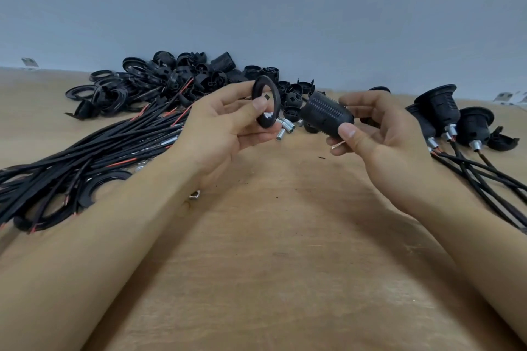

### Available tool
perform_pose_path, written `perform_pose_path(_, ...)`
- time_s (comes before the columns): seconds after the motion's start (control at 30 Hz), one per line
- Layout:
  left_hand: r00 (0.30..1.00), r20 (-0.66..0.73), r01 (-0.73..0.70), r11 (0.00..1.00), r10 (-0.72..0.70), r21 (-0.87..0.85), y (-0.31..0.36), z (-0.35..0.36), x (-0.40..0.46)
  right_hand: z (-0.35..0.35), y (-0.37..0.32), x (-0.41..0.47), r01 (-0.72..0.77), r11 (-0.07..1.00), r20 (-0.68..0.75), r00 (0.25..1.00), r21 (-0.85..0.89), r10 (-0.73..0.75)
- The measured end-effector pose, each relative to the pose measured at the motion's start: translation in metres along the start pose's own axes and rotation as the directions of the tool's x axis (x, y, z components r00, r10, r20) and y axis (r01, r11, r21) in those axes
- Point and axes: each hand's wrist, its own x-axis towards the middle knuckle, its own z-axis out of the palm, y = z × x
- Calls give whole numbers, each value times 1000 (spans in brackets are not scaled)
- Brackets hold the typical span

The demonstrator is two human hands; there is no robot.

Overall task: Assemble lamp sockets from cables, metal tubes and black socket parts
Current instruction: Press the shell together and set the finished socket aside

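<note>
Black plastic everywhere, so starting with what's actually being held: the left hand (225,120) pinches a black ring (265,105) between thumb and fingers, held upright above the surface (271,251). The right hand (379,134) grips a ribbed black socket body (326,117), thumb on the near side and fingers curled round the back, its threaded end tilted toward the ring. The two parts are near each other but not touching; there's a small gap between them.

Right under and between the hands, a few short metal tubes (286,127) lie loose on the wood. Behind those, along the far edge against the grey wall (285,8), sits a big pile of black socket parts (171,77), rings and caps all mixed up. Toward the left edge there's a thick bundle of black cables (94,148) with red and bare ends poking out, some of it lying over a couple of loose rings. Over at the right edge, several finished sockets (445,114) stand on their wide ends, metal tubes sticking out and their cables trailing back toward the near right.
</note>
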Motion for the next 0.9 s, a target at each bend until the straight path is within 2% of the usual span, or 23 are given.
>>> perform_pose_path(0.07, 999, 17, 38, 999, -39, 25, -2, 3, -2, -1, -1, -1, 19, 1000, 63, 998, 11, -20)
perform_pose_path(0.13, 998, 61, 1, 975, -15, 221, -9, 9, -7, 0, -2, -5, 64, 998, 139, 988, 23, -67)
perform_pose_path(0.2, 996, 84, -34, 910, -1, 414, -17, 15, -9, 4, -1, -7, 101, 994, 190, 976, 30, -104)
perform_pose_path(0.37, 996, 91, -27, 857, -24, 515, -17, 11, -8, 7, 6, -8, 217, 971, 225, 956, -105, -189)
perform_pose_path(0.5, 987, 159, -120, 731, 16, 672, -15, 9, -10, 3, 6, -7, 291, 948, 220, 940, -126, -259)
perform_pose_path(0.6, 982, 191, -139, 700, 4, 701, -11, 10, -12, 0, 5, -7, 371, 902, 266, 913, -220, -311)
perform_pose_path(0.67, 979, 205, -130, 719, -17, 683, -10, 11, -12, -2, 6, -7, 378, 892, 276, 910, -248, -309)
perform_pose_path(0.83, 978, 206, -140, 721, -4, 678, -12, 11, -12, -1, 6, -7, 377, 900, 310, 902, -220, -302)
perform_pose_path(0.9, 975, 219, -171, 705, 23, 689, -12, 11, -13, -2, 5, -7, 317, 929, 279, 925, -189, -259)
